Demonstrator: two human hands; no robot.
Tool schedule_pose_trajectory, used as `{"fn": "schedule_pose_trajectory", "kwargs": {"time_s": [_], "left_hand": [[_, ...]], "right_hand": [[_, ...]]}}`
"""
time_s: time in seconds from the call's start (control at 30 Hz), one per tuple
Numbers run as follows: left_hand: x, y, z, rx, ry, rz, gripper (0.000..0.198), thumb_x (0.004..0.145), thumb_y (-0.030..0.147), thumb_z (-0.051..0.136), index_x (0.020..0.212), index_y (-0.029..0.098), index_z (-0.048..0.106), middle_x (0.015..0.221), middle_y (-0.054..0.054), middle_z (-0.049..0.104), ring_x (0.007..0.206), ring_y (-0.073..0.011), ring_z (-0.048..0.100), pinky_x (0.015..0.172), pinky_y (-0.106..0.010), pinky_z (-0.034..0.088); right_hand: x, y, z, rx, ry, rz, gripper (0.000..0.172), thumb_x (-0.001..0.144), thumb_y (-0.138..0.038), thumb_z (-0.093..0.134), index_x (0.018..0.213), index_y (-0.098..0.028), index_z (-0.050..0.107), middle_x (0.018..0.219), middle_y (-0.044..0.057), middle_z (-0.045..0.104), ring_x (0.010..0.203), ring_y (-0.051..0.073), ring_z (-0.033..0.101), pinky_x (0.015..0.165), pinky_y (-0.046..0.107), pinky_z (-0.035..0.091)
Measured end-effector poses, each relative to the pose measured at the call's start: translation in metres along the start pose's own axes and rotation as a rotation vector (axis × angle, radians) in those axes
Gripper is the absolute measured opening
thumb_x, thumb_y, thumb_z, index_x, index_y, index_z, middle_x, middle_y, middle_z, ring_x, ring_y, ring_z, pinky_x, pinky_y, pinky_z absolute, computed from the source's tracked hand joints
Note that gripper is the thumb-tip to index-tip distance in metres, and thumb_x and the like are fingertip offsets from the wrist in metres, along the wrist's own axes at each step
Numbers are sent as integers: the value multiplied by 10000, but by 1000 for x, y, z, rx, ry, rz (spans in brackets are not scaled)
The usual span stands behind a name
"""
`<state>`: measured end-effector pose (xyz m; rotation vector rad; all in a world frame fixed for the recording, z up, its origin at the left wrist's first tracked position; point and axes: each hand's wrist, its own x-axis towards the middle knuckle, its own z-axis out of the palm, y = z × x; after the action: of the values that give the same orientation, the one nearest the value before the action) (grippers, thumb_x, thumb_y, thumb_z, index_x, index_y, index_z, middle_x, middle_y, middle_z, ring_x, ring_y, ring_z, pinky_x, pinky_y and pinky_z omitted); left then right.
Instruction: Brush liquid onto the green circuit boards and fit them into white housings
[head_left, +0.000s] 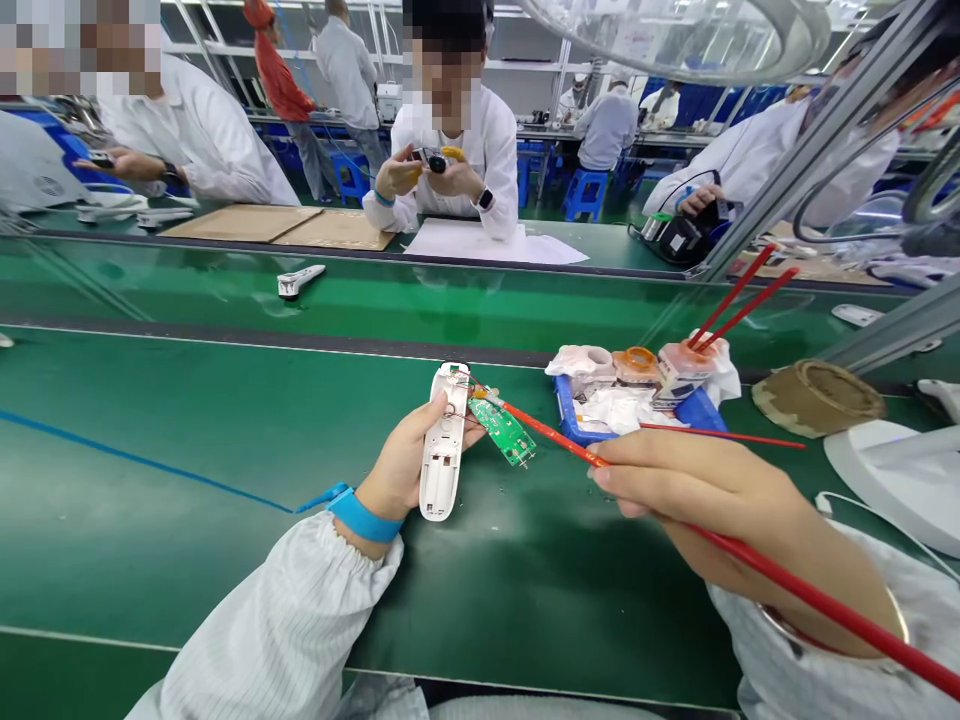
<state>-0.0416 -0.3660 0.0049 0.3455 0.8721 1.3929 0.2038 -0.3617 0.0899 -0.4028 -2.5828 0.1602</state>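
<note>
My left hand [411, 445] is closed round a long white plastic housing [441, 470], its hollow inner side facing up. A green circuit board [504, 430] hangs off the right of the housing, joined near the top by thin wires. My right hand [697, 485] pinches a thin red-handled brush [555, 436]. The brush's tip touches or hovers just over the upper end of the board; I cannot tell which. My left fingertips are partly hidden behind the housing and board. A blue wrist strap [367, 515] circles my left wrist.
A blue tray [568, 412] at right holds small jars, tissue and red brushes. Beside it are a brown tape roll [817, 398] and a white round base [892, 480]. Beyond, a green conveyor belt [450, 300] carries a white part [298, 282]. Co-workers sit opposite.
</note>
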Motion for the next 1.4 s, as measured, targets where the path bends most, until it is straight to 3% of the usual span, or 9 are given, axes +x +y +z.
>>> {"fn": "schedule_pose_trajectory", "kwargs": {"time_s": [0.2,0.3,0.4,0.63,0.8,0.93,1.2,1.27,1.4], "left_hand": [[0,1,0,-7,-15,-15,272,890,234,446,872,87,673,754,-84,688,733,-167,661,776,-293,551],[1,0,-1,-10,6,-19,273,888,239,449,901,75,667,817,-102,695,787,-185,662,801,-310,545],[1,-1,-2,-10,4,-23,269,882,253,463,939,76,657,896,-118,692,874,-209,651,860,-341,521],[0,1,0,-33,27,19,283,879,240,464,762,91,674,677,-78,677,692,-169,658,811,-316,541],[0,2,0,-39,87,34,297,876,242,469,708,99,668,646,-71,669,651,-163,652,754,-296,559],[1,1,-1,-27,91,12,285,870,243,479,715,97,668,662,-80,675,661,-170,655,778,-308,553],[1,4,-3,-58,20,30,226,849,253,517,744,117,664,668,-65,674,674,-172,658,793,-302,548],[1,7,-3,-57,48,31,221,850,246,516,748,115,662,659,-60,668,649,-160,653,733,-273,562],[13,17,-12,-47,135,54,195,860,227,501,833,111,656,697,-57,667,650,-151,652,737,-288,568]], "right_hand": [[-11,12,-4,-166,29,83,315,809,12,404,1005,-187,548,959,72,636,859,189,621,703,282,522],[-12,8,-7,-100,91,46,366,785,43,429,1052,-180,541,1011,74,615,891,162,607,729,236,512],[-6,1,-9,2,10,-1,336,802,35,396,1027,-169,540,988,76,615,799,131,610,648,202,503],[-3,4,-9,-95,-59,-7,274,842,-10,373,958,-165,566,946,97,639,818,187,624,626,262,498],[-5,5,-11,-76,30,15,302,828,-6,379,994,-167,574,963,97,638,803,169,627,645,245,509],[0,1,-7,19,-3,-68,272,849,-22,394,1009,-168,560,903,79,637,733,154,608,614,247,499],[-3,9,-3,-107,-69,44,293,836,0,353,929,-166,576,905,80,635,786,178,622,632,262,496],[-4,16,-5,-116,-41,60,295,834,5,351,922,-171,570,899,74,635,783,173,624,634,258,502],[-16,25,-13,-6,170,88,246,828,-35,471,968,-195,593,911,49,661,829,162,642,698,219,526]]}}
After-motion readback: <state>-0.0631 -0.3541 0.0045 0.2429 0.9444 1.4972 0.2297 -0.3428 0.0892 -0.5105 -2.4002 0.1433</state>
